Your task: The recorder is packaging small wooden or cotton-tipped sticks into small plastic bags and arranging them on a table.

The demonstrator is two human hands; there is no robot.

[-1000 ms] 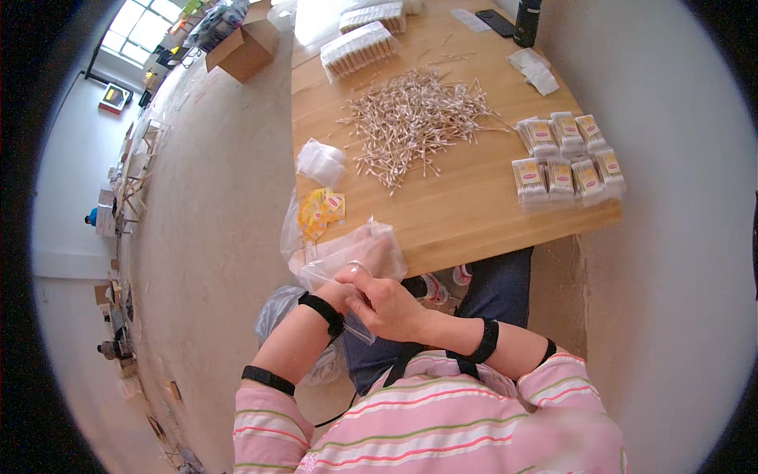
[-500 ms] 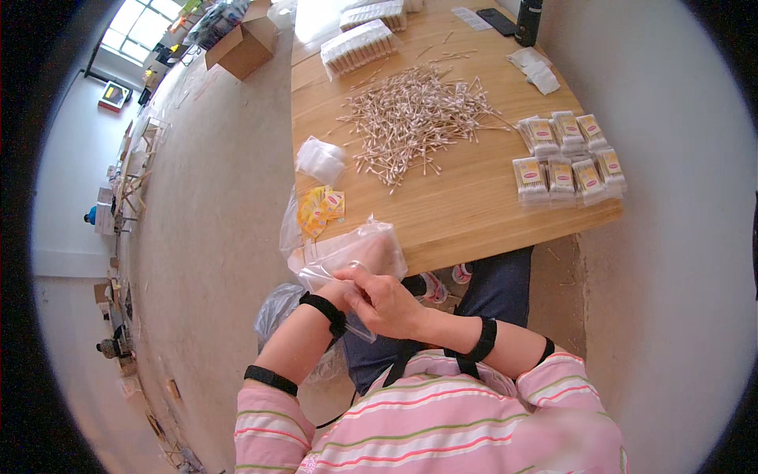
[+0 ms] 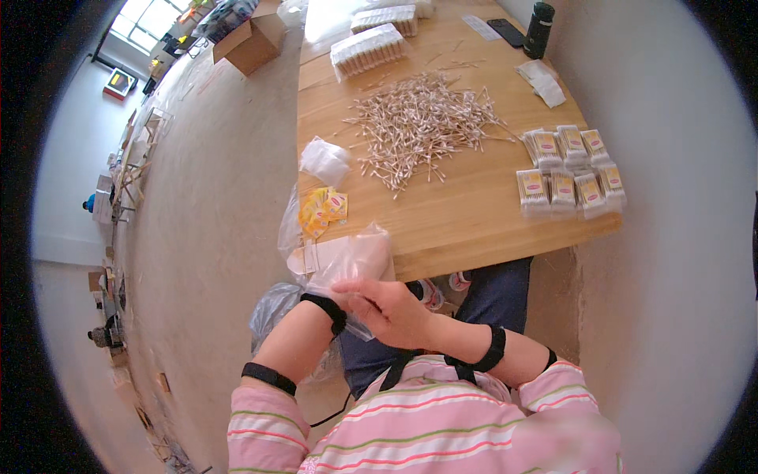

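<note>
At the near left corner of the table, a clear plastic bag (image 3: 365, 243) covers my left hand (image 3: 373, 259). Its fingers are blurred behind the film, so their pose and anything in them are unclear. My right hand (image 3: 387, 310) crosses over my left wrist, fingers closed on the bag's loose near edge. Just beyond the bag lie yellow printed cards (image 3: 322, 209), fanned out. Past those is a small stack of white pouches (image 3: 324, 161). A big loose heap of cotton swabs (image 3: 422, 126) covers the middle of the table.
Packed swab packets (image 3: 564, 189) stand in two rows on the wooden table's (image 3: 474, 237) right. Farther back are bundled swab packs (image 3: 368, 51), crumpled white wrappers (image 3: 542, 84), a phone (image 3: 505, 32) and a dark bottle (image 3: 538, 31). A cardboard box (image 3: 249, 43) sits beyond, left.
My right hand has shifted slightly, still gripping the bag's edge at my left wrist. The bag has changed its folds around my left hand. The whole view has tilted a little.
</note>
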